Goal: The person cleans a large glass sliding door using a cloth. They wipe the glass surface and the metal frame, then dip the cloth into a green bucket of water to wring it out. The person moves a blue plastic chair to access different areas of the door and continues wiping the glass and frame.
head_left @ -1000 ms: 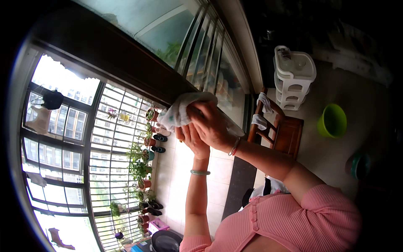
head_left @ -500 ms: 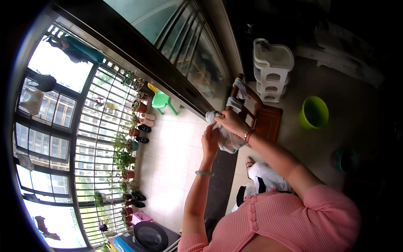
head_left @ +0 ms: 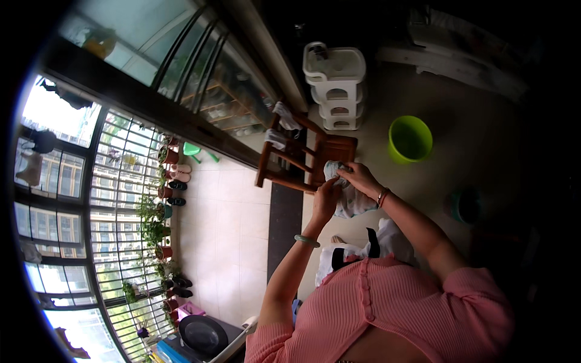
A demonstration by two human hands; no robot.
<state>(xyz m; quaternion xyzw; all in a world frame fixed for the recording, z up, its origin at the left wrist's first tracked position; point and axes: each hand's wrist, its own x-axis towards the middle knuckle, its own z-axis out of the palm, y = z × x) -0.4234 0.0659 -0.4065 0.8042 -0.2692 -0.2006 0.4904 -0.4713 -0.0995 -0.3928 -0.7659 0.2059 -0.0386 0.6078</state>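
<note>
In front of my body I hold a pale, light-patterned piece of cloth, bunched at the top and hanging loose below. My left hand pinches its upper left side, and my right hand grips the gathered top edge from the right. What kind of cloth it is does not show. Just beyond my hands stands a brown wooden chair. Two small whitish cloths, one a striped cloth and one a crumpled cloth, hang over its back rail.
A lime-green bucket stands on the floor to the right, with a dark green bucket nearer. Behind the chair is a white tiered plastic rack. To the left are a sliding door frame, potted plants and shoes.
My view has turned, so the chair and buckets sit further left. Both hands, still holding the cloth, have come away from the chair's back rail, which now shows fully.
</note>
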